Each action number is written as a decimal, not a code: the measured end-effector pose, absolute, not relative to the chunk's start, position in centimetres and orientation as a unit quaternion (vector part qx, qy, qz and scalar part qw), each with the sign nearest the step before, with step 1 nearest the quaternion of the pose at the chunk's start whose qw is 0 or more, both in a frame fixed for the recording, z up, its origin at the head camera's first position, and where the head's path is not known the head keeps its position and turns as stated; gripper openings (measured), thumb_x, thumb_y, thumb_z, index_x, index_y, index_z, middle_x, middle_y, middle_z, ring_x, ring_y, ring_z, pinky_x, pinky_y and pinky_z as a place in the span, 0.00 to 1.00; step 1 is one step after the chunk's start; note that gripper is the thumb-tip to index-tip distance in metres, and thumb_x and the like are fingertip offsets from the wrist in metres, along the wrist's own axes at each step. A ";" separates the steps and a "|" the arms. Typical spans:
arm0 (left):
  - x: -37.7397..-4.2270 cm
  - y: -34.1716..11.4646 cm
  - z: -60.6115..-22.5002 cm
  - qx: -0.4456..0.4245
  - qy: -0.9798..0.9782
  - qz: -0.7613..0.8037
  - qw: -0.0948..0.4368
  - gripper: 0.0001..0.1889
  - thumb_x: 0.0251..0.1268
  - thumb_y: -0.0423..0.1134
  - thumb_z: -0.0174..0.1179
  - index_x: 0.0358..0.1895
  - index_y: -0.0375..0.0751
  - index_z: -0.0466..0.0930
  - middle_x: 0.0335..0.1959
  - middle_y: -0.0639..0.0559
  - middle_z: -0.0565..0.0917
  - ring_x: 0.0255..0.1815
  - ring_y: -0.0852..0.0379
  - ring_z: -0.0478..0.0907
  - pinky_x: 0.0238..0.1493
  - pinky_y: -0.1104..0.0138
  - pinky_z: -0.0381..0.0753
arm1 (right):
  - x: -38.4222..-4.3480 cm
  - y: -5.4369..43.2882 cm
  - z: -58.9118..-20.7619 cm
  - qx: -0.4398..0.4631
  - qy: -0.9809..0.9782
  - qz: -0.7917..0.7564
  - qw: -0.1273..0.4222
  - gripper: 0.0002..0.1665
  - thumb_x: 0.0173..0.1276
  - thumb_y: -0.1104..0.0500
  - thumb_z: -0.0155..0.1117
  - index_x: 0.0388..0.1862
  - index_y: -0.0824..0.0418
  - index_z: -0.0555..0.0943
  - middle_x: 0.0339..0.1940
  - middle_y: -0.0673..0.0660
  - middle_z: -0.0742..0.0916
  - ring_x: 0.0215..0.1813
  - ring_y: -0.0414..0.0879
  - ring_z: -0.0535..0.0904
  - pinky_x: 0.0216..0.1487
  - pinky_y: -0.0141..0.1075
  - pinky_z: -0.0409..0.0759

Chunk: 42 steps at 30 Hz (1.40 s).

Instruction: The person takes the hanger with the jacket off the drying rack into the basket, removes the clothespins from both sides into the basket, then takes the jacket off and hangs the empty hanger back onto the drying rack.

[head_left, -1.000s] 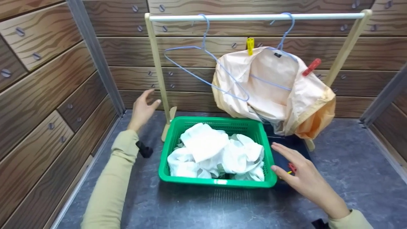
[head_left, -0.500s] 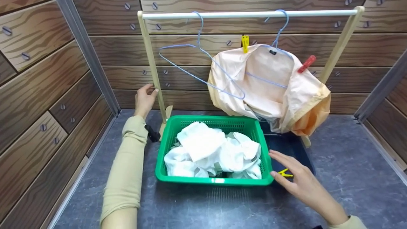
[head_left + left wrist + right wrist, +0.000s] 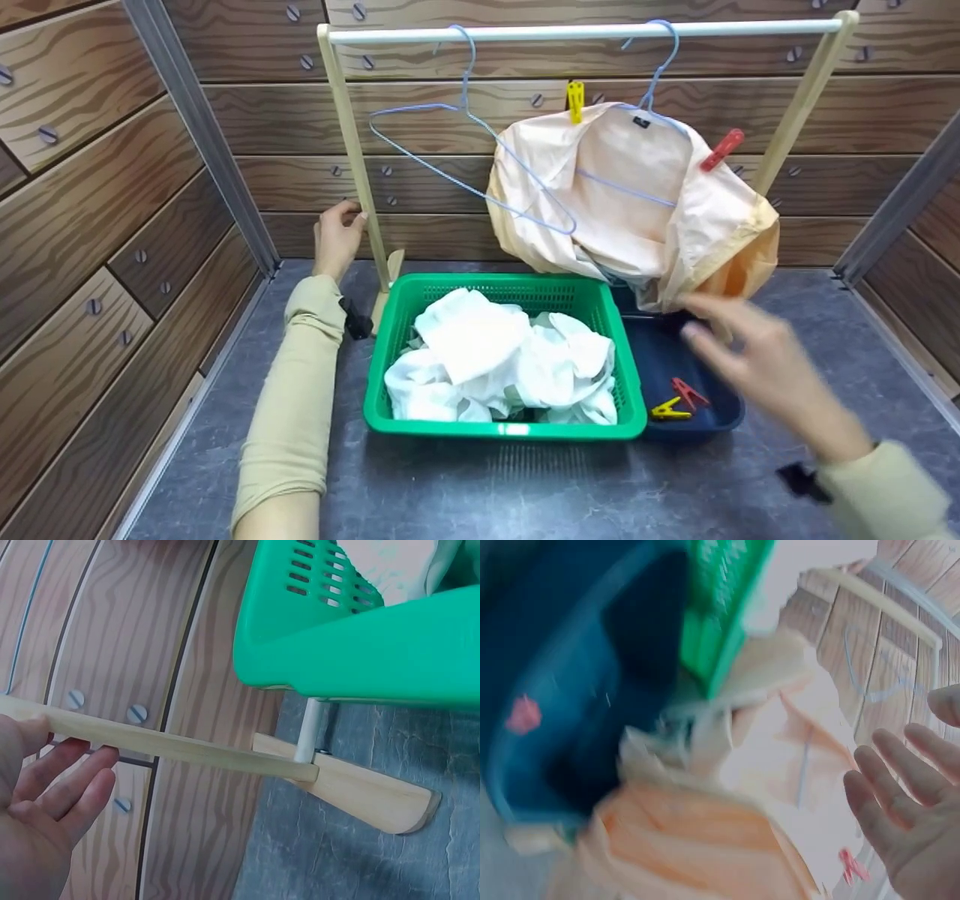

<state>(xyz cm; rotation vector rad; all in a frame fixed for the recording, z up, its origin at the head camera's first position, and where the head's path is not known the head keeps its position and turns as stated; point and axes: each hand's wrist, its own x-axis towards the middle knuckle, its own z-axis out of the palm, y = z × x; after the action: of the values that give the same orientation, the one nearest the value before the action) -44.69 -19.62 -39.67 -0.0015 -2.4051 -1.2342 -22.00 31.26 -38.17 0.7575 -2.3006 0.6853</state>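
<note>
My left hand (image 3: 337,238) is at the left post of the clothes rack (image 3: 352,150). In the left wrist view, the thumb lies in front of the post and the fingertips reach behind it, pinching it. Blurred, my right hand (image 3: 772,367) hovers over the right side of the dark blue tray (image 3: 731,420) with fingers extended, holding nothing. Just beyond it hangs a pale peach garment (image 3: 637,172) on a blue hanger (image 3: 660,67), with a yellow clothespin (image 3: 575,101) and a red clothespin (image 3: 722,150) on it. A bare blue hanger (image 3: 427,161) hangs at left.
A green basket (image 3: 506,427) with crumpled white cloths (image 3: 480,337) stands before the rack. In the tray lie another yellow clothespin (image 3: 670,409) and another red clothespin (image 3: 688,393). Wood-patterned walls (image 3: 285,112) enclose the grey tabletop (image 3: 465,495).
My left hand has moved right to the rack's post. My right hand has left the basket's right side and moved up and right, uncovering the clothespins in the tray.
</note>
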 end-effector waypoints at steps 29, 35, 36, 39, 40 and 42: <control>-44.5 -19.0 -39.8 0.003 -0.869 -0.439 0.229 0.12 0.74 0.37 0.55 0.54 0.39 0.81 0.49 0.44 0.85 0.50 0.48 0.81 0.52 0.55 0.75 | -34.5 38.9 -30.7 0.080 -0.947 0.157 0.268 0.20 0.72 0.47 0.60 0.53 0.60 0.84 0.44 0.74 0.84 0.41 0.73 0.77 0.34 0.62 0.68; -44.4 -19.1 -39.8 0.006 -0.871 -0.436 0.227 0.12 0.74 0.38 0.56 0.54 0.39 0.81 0.49 0.43 0.85 0.50 0.47 0.81 0.53 0.55 0.75 | -35.4 38.7 -31.0 0.093 -0.928 0.227 0.281 0.16 0.74 0.54 0.60 0.51 0.63 0.84 0.42 0.68 0.86 0.41 0.63 0.78 0.41 0.51 0.68; -44.4 -19.1 -39.8 0.007 -0.871 -0.435 0.227 0.12 0.74 0.38 0.56 0.54 0.39 0.81 0.49 0.43 0.85 0.50 0.47 0.81 0.53 0.55 0.75 | -35.4 38.7 -31.0 0.089 -0.924 0.240 0.284 0.16 0.74 0.54 0.59 0.50 0.63 0.84 0.42 0.66 0.86 0.40 0.60 0.77 0.41 0.47 0.67; -44.4 -19.0 -39.8 0.008 -0.871 -0.436 0.225 0.12 0.74 0.38 0.56 0.54 0.39 0.82 0.48 0.43 0.85 0.51 0.47 0.81 0.53 0.55 0.75 | -35.5 38.7 -31.1 0.074 -0.915 0.261 0.299 0.16 0.75 0.52 0.59 0.50 0.62 0.84 0.41 0.63 0.87 0.39 0.51 0.75 0.40 0.38 0.64; -44.4 -19.0 -39.7 0.008 -0.871 -0.437 0.224 0.13 0.74 0.38 0.55 0.54 0.39 0.81 0.48 0.43 0.85 0.50 0.47 0.81 0.53 0.55 0.75 | -35.5 38.8 -31.0 0.070 -0.912 0.265 0.305 0.17 0.75 0.51 0.58 0.50 0.61 0.84 0.40 0.63 0.87 0.38 0.50 0.74 0.39 0.36 0.64; -44.4 -18.9 -39.6 0.007 -0.870 -0.438 0.224 0.13 0.74 0.38 0.55 0.55 0.39 0.81 0.48 0.42 0.85 0.50 0.46 0.81 0.52 0.54 0.75 | -35.4 38.8 -30.7 0.061 -0.908 0.267 0.317 0.17 0.75 0.51 0.58 0.50 0.61 0.85 0.41 0.62 0.87 0.37 0.48 0.73 0.39 0.35 0.63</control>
<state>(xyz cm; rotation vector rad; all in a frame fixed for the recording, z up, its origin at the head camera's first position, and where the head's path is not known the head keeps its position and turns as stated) -44.42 -18.90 -39.57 0.0198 -2.4026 -1.2097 -35.37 38.83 -30.66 0.1616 -2.3907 0.7042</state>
